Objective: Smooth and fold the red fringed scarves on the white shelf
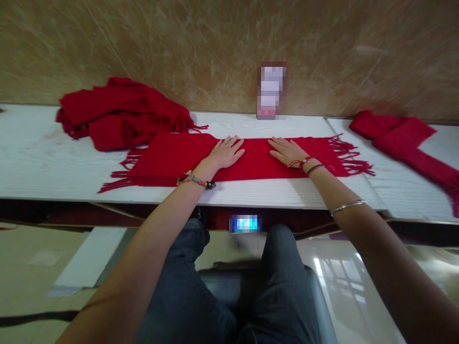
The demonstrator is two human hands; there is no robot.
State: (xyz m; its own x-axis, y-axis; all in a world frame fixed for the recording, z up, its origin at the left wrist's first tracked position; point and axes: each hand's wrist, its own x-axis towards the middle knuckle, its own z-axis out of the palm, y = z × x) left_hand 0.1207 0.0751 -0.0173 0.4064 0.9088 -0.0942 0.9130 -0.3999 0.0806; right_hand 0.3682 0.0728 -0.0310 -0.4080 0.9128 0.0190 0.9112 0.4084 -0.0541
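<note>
The white tabletop (258,195) bears a red scarf (254,160) under both flat-spread, empty grips (225,154) (288,153).

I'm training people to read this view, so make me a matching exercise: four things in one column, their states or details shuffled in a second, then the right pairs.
Things
1. left hand
2. right hand
3. middle red cloth
4. leftmost red cloth

States or details
A. bunched up in a heap
B. palm down, silver bangle on its forearm
C. lying flat, with both hands on it
D. palm down, multicoloured beaded bracelet at its wrist

Pairs
1-D
2-B
3-C
4-A
</note>
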